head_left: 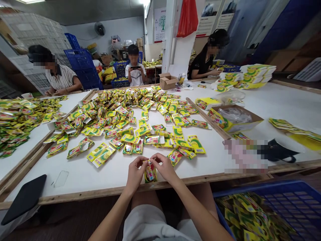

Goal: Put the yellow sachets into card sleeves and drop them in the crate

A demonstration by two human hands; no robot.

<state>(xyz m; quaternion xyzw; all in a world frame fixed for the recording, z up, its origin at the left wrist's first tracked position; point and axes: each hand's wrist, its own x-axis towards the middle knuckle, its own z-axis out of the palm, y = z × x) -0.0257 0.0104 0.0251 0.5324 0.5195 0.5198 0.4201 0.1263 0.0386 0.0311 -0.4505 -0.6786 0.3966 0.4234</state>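
My left hand [135, 172] and my right hand [164, 167] both pinch the top edge of one small yellow-and-green packet [150, 173], held upright over the front wooden edge of the white table [105, 174]. Fingers of both hands are closed on it. Just beyond my hands lies a wide spread of many like packets [130, 120], flat on the table top.
A blue crate [283, 207] with packets stands at lower right. A dark phone [25, 197] lies at the left front corner. An open cardboard box [235, 118] and stacked packets [250, 77] sit at right. Three people sit at the far side.
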